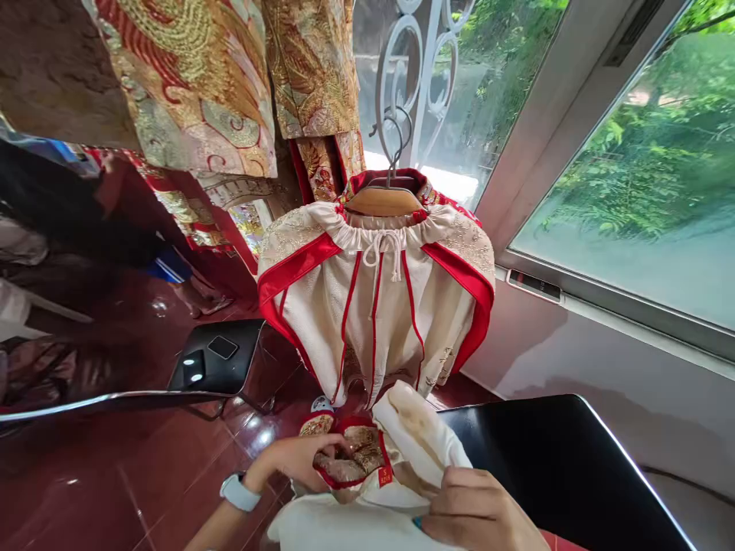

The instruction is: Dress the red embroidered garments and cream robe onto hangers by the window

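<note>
A cream garment [321, 520] with red trim, gold brocade inside and a red size tag [385, 476] marked S lies low in the head view, close to me. My left hand [310, 459], with a watch on the wrist, grips its red-edged opening; some fingertips are hidden in the folds. My right hand [476, 505] is closed on a raised white fold [422, 432] of the same garment. Beyond both hands hangs a cream cape [367, 306] with red bands and a tied drawstring, on a wooden hanger [383, 201].
A black chair seat [517, 459] is at right, and another black chair [223, 352] with dark objects on it stands left. Gold brocade garments [195, 84] hang upper left. A phone [534, 285] rests on the window sill. A person's foot [210, 304] shows at left.
</note>
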Demonstrator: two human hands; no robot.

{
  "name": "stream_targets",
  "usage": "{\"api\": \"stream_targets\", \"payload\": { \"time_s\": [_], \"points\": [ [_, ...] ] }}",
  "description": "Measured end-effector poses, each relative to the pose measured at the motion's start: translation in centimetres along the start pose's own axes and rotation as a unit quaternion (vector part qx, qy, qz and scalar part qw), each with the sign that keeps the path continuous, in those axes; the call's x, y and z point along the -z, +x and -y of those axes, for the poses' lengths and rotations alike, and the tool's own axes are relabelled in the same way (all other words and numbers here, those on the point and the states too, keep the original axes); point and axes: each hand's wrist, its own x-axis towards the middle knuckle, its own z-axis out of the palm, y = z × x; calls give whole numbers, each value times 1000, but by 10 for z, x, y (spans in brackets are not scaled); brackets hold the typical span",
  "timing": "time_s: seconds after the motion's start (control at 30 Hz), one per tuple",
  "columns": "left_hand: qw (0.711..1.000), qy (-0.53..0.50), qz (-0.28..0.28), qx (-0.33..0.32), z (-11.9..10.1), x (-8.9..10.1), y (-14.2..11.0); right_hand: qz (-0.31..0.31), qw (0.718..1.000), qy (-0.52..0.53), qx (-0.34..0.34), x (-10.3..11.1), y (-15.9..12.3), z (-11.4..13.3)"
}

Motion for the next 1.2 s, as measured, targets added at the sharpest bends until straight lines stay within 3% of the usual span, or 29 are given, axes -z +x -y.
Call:
{"api": "stream_targets", "payload": {
  "time_s": [0.1,0.2,0.3,0.4,0.53,0.6,0.67,0.77,0.83,0.9,0.97,1.07,1.13,1.2],
  "points": [
    [982,79,-169,17,-12,15,-19,6,1000,-21,-19,9,7,-5],
    [934,131,-333,-21,-29,36,-36,19,997,-39,-57,15,8,-9],
    [861,188,-470,-55,-37,49,-47,7,997,-50,-56,14,7,-13],
    [785,222,-568,-105,-39,51,-50,-21,997,-57,-47,8,7,-16],
    [642,238,-706,-182,-57,50,-48,-3,997,-53,-61,-3,5,-21],
    [582,243,-745,-218,-75,53,-47,28,994,-13,-109,-10,5,-26],
    [542,254,-757,-262,-99,59,-47,70,979,71,-176,-18,6,-36],
    [485,289,-751,-343,-138,65,-50,107,931,229,-264,-32,19,-57],
    [459,324,-734,-382,-159,64,-55,106,910,282,-285,-40,36,-71],
    [460,367,-710,-388,-173,59,-61,117,923,267,-253,-46,54,-80],
    [479,393,-693,-368,-179,51,-67,141,951,210,-179,-50,69,-86],
    [516,364,-691,-352,-176,45,-77,121,980,127,-95,-52,78,-96],
    [567,308,-694,-319,-170,46,-84,81,988,89,-100,-51,76,-108],
    [651,234,-678,-248,-160,50,-93,13,987,46,-156,-50,69,-124]
  ]
}}
